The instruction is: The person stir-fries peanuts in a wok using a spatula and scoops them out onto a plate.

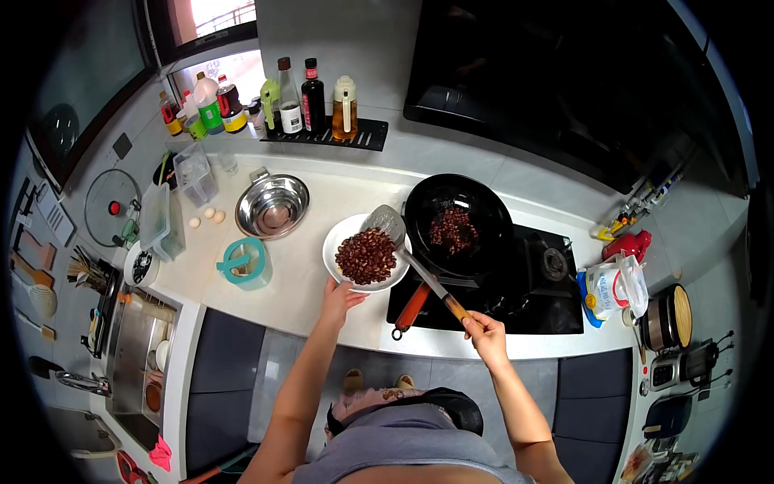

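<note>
My left hand [342,300] grips the near rim of a white bowl [397,278] heaped with dark red, glossy nuts or beans [367,256]; I cannot tell which. Closed on the wooden end of a spatula [427,278] is my right hand [484,332]. The spatula's broad metal head lies over the bowl's upper right edge, by the heap. Just right of the bowl, a black wok [496,218] sits on the stove with more of the dark red pieces in its bottom. Its red-brown handle [414,309] points toward me, under the spatula's shaft.
A black glass cooktop [524,323] lies under the wok. Left of the bowl stand a steel basin [294,194], a teal-lidded jug [246,266] and several eggs [210,213]. Bottles line a black wall shelf [371,133]. The sink [133,355] is far left; a white bag [617,286] stands right.
</note>
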The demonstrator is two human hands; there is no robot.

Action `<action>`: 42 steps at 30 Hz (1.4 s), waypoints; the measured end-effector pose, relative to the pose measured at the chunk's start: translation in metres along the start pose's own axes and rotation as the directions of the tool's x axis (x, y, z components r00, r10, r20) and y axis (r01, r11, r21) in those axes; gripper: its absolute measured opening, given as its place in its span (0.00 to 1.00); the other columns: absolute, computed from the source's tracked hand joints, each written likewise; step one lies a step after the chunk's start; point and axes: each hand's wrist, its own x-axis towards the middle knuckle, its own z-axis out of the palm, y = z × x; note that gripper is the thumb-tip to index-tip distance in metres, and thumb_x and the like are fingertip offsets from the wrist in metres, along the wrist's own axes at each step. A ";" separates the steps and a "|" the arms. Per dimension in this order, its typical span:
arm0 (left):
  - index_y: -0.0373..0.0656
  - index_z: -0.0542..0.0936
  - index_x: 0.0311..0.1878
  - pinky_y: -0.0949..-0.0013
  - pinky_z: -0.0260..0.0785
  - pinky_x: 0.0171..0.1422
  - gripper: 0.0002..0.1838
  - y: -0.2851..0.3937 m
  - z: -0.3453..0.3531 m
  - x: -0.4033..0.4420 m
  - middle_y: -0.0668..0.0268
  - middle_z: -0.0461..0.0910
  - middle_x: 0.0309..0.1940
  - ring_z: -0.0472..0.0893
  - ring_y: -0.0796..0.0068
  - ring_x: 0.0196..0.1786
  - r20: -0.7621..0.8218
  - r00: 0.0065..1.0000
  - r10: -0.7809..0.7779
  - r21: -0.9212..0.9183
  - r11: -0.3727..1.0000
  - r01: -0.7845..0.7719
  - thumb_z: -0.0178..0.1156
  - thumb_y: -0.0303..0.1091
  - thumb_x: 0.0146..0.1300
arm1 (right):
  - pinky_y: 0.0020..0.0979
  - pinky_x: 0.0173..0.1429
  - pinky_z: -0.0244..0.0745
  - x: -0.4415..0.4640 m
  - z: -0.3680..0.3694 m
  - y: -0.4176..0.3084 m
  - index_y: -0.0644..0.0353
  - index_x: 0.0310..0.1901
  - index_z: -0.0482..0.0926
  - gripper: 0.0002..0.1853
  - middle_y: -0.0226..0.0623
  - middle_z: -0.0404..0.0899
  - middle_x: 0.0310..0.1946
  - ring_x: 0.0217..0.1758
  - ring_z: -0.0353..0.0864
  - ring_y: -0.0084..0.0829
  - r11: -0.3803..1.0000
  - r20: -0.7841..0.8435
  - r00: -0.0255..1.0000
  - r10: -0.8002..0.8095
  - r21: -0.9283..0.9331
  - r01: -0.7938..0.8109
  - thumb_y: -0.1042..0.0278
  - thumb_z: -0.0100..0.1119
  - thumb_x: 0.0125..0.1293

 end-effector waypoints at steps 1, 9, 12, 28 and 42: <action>0.42 0.59 0.59 0.69 0.78 0.37 0.23 -0.001 -0.001 0.000 0.53 0.77 0.43 0.83 0.60 0.37 -0.003 1.000 -0.009 0.007 1.000 0.009 0.48 0.29 0.59 | 0.18 0.22 0.60 -0.003 0.000 0.003 0.67 0.44 0.80 0.13 0.30 0.77 0.19 0.17 0.67 0.15 0.984 -0.029 0.992 -0.121 -0.136 0.116 0.68 0.62 0.60; 0.41 0.59 0.59 0.67 0.78 0.39 0.23 -0.012 -0.009 0.008 0.53 0.77 0.43 0.83 0.59 0.38 0.022 0.999 -0.028 0.008 1.000 0.027 0.47 0.28 0.59 | 0.24 0.28 0.71 -0.003 0.009 0.022 0.66 0.43 0.80 0.13 0.39 0.81 0.26 0.24 0.78 0.25 0.935 -0.069 0.955 -0.288 -0.236 0.265 0.66 0.61 0.60; 0.42 0.59 0.60 0.65 0.78 0.41 0.24 -0.021 -0.012 0.018 0.51 0.76 0.46 0.82 0.57 0.40 0.003 0.999 -0.050 -0.035 0.998 0.050 0.47 0.27 0.59 | 0.19 0.20 0.59 0.002 0.009 0.027 0.65 0.41 0.80 0.12 0.32 0.77 0.21 0.16 0.66 0.18 0.969 0.017 0.994 0.107 0.222 -0.108 0.64 0.58 0.63; 0.45 0.56 0.61 0.54 0.73 0.53 0.25 -0.089 -0.049 0.106 0.49 0.70 0.52 0.76 0.53 0.50 -0.084 0.960 -0.265 -0.211 0.947 0.243 0.50 0.27 0.61 | 0.20 0.13 0.50 0.027 -0.146 -0.005 0.59 0.26 0.78 0.14 0.32 0.73 0.13 0.09 0.59 0.17 0.946 -0.273 0.914 0.300 -0.041 -0.323 0.60 0.55 0.64; 0.29 0.63 0.58 0.68 0.68 0.50 0.30 -0.033 0.090 0.003 0.53 0.76 0.40 0.77 0.65 0.45 0.133 0.976 -0.170 0.690 0.723 0.032 0.59 0.41 0.60 | 0.19 0.12 0.55 0.083 -0.164 -0.044 0.66 0.36 0.76 0.13 0.35 0.75 0.17 0.11 0.63 0.17 0.856 -0.072 0.868 0.491 -0.144 -0.497 0.63 0.52 0.67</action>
